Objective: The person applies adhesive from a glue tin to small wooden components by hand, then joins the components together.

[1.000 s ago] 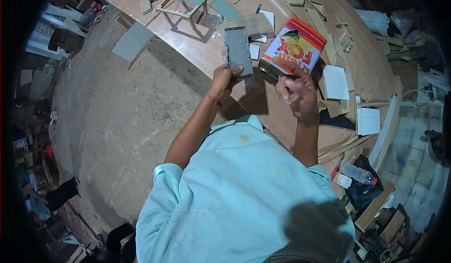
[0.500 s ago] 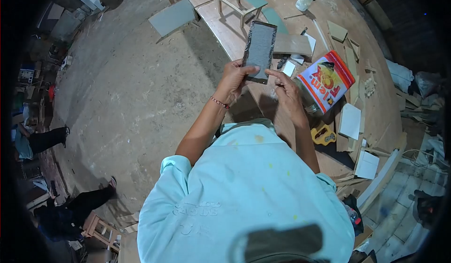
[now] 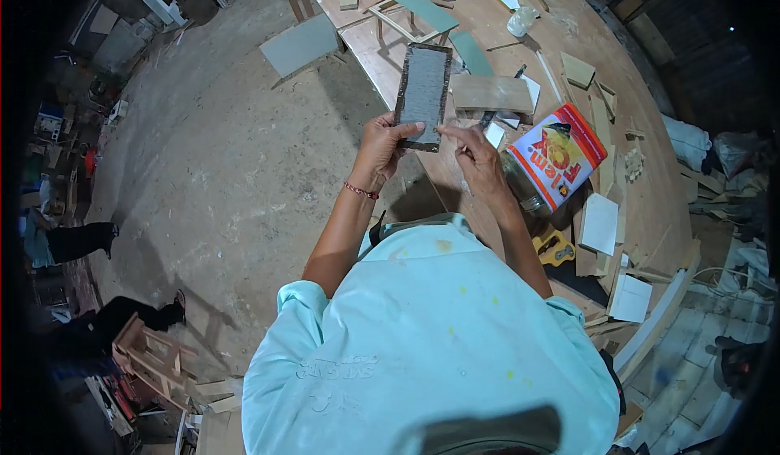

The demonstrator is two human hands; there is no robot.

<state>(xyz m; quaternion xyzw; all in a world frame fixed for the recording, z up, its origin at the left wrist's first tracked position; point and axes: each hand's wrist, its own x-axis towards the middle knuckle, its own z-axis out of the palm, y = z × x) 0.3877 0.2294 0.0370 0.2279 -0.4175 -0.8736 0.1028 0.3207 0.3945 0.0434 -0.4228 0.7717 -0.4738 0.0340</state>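
My left hand (image 3: 379,148) grips the near end of a flat rectangular panel (image 3: 424,89) with a grey face and rough dark edges. The thumb lies across the panel's face, and the other fingers are behind it. My right hand (image 3: 479,162) is at the panel's near right corner, its index finger stretched to the edge and its thumb apart; the remaining fingers are partly hidden. Just right of that hand, a red, white and orange tin (image 3: 561,156) leans at an angle. A small wooden frame with a green panel (image 3: 426,10) stands beyond the grey panel.
The wooden table (image 3: 650,130) carries several offcuts, a wooden block (image 3: 491,94), a plastic container (image 3: 521,21) and a yellow-handled tool (image 3: 556,248). A pale board (image 3: 299,47) stands off its left edge. Two people are at the left, near a wooden stool (image 3: 150,353).
Both hands and the grey panel have shifted slightly left and down in view. The person at lower left has moved left, and more of the stool shows.
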